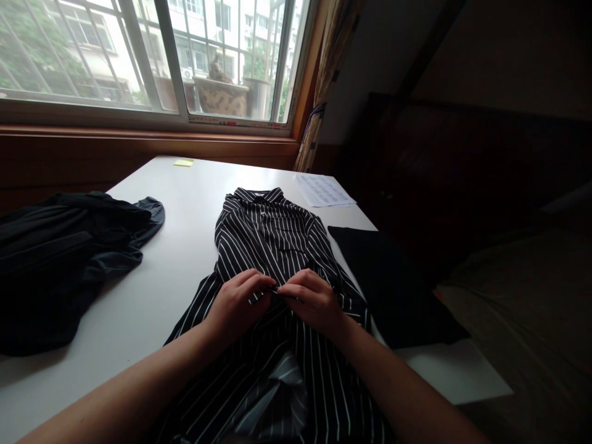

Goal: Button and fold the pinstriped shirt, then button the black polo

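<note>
A black shirt with white stripes (268, 237) lies face up on the white table (152, 290), collar toward the window, its lower part hanging over the near edge. My left hand (238, 305) and my right hand (312, 302) meet at the middle of the shirt's front. Both pinch the fabric along the button line, fingers closed on it. The exact spot between the fingertips is too small to make out.
A heap of dark clothes (60, 259) covers the table's left side. A black folded cloth (393, 283) lies at the right edge, a printed sheet (324, 190) and a yellow sticky note (184, 163) at the back. Window behind, dark bed on the right.
</note>
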Demonstrator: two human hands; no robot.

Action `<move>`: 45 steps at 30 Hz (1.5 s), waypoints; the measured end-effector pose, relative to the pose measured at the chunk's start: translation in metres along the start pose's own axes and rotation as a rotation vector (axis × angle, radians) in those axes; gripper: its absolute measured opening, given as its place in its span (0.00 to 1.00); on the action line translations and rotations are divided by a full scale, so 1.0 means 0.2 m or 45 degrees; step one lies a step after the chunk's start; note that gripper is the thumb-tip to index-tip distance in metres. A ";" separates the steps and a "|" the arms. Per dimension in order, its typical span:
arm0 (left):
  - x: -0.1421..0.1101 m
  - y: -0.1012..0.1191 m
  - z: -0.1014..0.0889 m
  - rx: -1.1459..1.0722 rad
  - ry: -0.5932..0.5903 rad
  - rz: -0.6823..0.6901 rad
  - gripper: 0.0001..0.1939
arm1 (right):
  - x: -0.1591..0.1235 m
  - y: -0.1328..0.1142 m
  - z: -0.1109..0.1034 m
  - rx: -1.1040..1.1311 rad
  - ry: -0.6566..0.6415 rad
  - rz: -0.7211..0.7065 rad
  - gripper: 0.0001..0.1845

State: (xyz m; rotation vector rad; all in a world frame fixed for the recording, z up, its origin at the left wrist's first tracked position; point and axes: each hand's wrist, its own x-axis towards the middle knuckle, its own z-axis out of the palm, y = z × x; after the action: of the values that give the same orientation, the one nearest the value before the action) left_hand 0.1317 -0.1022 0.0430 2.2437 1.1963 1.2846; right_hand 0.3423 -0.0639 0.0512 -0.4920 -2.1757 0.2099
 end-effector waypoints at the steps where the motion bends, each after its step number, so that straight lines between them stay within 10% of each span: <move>1: 0.00 0.00 0.00 0.007 0.002 0.006 0.12 | 0.00 0.00 0.00 0.003 0.000 -0.002 0.11; 26: -0.01 0.01 0.02 -0.012 -0.135 0.024 0.24 | -0.03 0.02 0.00 0.014 0.055 0.084 0.11; 45: -0.01 -0.01 -0.02 -0.113 0.024 0.060 0.10 | -0.01 0.01 -0.04 0.113 -0.036 0.093 0.09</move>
State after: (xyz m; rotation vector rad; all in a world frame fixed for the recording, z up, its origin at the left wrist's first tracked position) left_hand 0.1281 -0.1029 0.0434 2.2137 1.0769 1.3518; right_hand 0.3496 -0.0634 0.0541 -0.5209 -2.1670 0.3537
